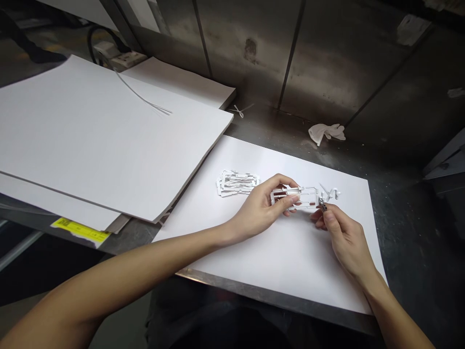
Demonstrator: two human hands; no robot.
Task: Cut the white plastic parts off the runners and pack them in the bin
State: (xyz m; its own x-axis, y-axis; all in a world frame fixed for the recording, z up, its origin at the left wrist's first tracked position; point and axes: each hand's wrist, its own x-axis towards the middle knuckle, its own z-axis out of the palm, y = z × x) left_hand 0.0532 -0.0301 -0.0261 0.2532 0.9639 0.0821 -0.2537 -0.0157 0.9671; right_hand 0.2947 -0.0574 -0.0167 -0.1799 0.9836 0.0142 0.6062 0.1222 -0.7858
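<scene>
My left hand (267, 206) is closed around a white plastic frame (308, 198) with rectangular openings, thumb on its near side. At the frame's right end is a small metal tool (323, 206), pinched in my right hand (343, 230); its tip meets the frame's edge, and my fingers hide most of it, so its exact kind does not show. Just beyond lie curled white scraps (330, 193). Left of my left hand, several similar white frames (238, 183) are piled on a white sheet (290, 261).
Large white boards (109, 135) are stacked at the left, with a yellow label (80, 230) beneath their front edge. A crumpled white glove (327, 132) lies toward the back by the metal wall (250, 72). A power socket block (123, 57) with cables sits behind the boards.
</scene>
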